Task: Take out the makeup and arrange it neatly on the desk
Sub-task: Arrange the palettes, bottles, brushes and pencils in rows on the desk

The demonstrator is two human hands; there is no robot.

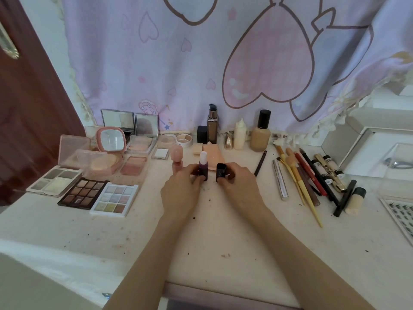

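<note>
My left hand (pixel 182 186) grips a dark purple lipstick base (pixel 203 171) standing upright on the desk (pixel 223 242), its pale stick exposed on top. Beside it, my right hand (pixel 237 182) pinches the lipstick's black cap (pixel 221 172), held apart from the base. Several open eyeshadow palettes (pixel 98 193) and blush compacts (pixel 134 165) lie at the left. Foundation bottles (pixel 260 133) stand along the back. Brushes and pencils (pixel 301 175) lie in a row at the right.
A pink lipstick (pixel 177 154) stands just behind my left hand, with a peach sponge pad (pixel 213 156) next to it. A clear box (pixel 397 166) and a lash tray (pixel 402 215) sit at the far right. A printed curtain (pixel 201 63) hangs behind the desk.
</note>
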